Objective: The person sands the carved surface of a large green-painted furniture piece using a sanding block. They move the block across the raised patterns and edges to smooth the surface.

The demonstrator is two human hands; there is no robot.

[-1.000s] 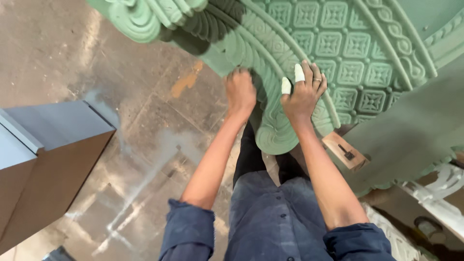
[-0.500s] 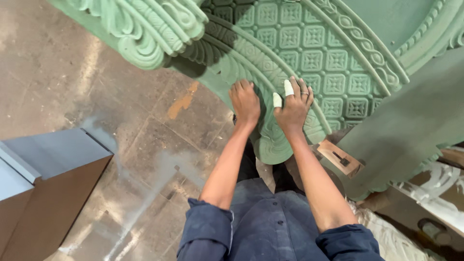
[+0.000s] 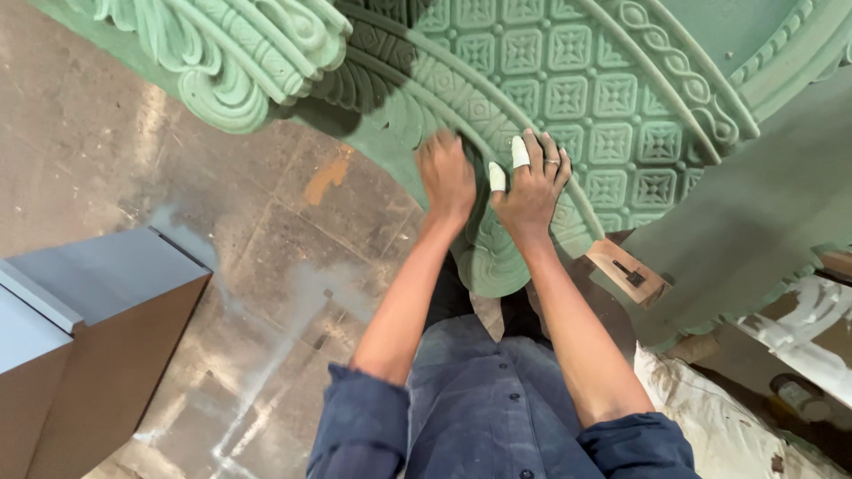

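Note:
A large green carved panel (image 3: 568, 80) with square flower tiles, rope bands and scrolls fills the top of the head view. My left hand (image 3: 446, 173) rests on its curved ribbed edge with the fingers curled down, and I cannot see anything in it. Beside it, my right hand (image 3: 531, 184) lies flat on the same edge, fingers spread, two fingertips wrapped in white tape and a ring on one finger. Both sleeves are rolled up on a dark blue shirt (image 3: 497, 408).
A grey box with a brown side (image 3: 98, 328) stands at the lower left on the stained concrete floor (image 3: 222, 231). A small wooden block (image 3: 626, 270) sits under the panel at the right. White carved pieces (image 3: 790, 333) and a can (image 3: 799, 395) lie at the lower right.
Both hands have slid along the panel's curved edge, staying side by side. The view has shifted, so more of the tiled surface and scroll shows now.

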